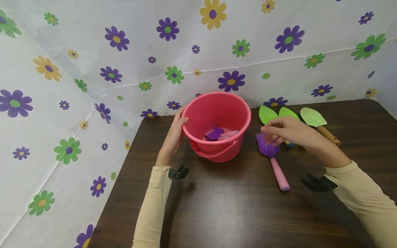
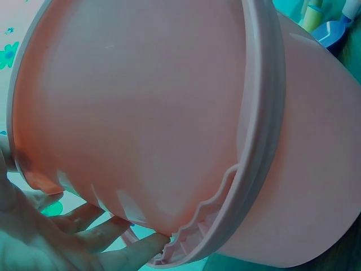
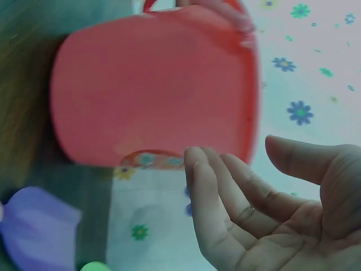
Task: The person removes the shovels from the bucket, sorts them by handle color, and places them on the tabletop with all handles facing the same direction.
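Observation:
My left hand (image 1: 174, 136) holds the rim of a pink bucket (image 1: 214, 113) at its left side, the thumb at the top edge. In the left wrist view, the left fingers (image 2: 93, 234) lie along the bucket's wall. Inside the bucket are purple pieces (image 1: 215, 133) and pink handles (image 1: 229, 134). My right hand (image 1: 289, 131) hovers with loosely bent fingers and nothing in them, close over a purple toy shovel (image 1: 269, 148) with a pink handle. In the right wrist view, the thumb and fingers of the right hand (image 3: 265, 214) stand apart, with the bucket beyond.
Three hand shovels with green blades, a left one (image 1: 267, 114), a middle one (image 1: 288, 113) and a right one (image 1: 312, 117) with a wooden handle, lie at the back right. A flower-printed sheet (image 1: 136, 44) hangs behind and left of the dark wooden table (image 1: 217, 206).

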A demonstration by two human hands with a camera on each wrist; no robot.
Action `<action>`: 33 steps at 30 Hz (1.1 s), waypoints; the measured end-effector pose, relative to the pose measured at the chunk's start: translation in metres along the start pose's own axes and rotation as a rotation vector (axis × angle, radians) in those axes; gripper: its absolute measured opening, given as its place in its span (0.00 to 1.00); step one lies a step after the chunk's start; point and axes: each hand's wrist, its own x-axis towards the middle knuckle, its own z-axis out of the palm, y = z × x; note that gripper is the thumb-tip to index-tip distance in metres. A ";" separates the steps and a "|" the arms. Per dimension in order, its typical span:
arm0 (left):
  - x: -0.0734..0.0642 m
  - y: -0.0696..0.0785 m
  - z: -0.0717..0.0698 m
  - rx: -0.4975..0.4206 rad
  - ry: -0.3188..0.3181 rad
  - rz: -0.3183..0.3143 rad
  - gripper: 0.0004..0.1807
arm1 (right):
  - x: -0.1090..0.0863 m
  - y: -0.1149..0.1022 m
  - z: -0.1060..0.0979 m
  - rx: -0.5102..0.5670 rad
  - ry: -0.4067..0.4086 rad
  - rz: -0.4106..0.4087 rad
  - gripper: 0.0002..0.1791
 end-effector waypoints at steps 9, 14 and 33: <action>-0.001 0.000 -0.001 -0.001 0.016 -0.010 0.34 | -0.005 -0.028 -0.005 0.155 0.011 -0.058 0.24; 0.001 0.000 0.000 -0.006 0.017 -0.011 0.34 | -0.001 -0.046 -0.005 0.188 0.013 -0.064 0.26; 0.001 0.003 0.001 0.013 0.040 -0.031 0.32 | 0.033 -0.097 0.020 0.277 0.034 -0.142 0.22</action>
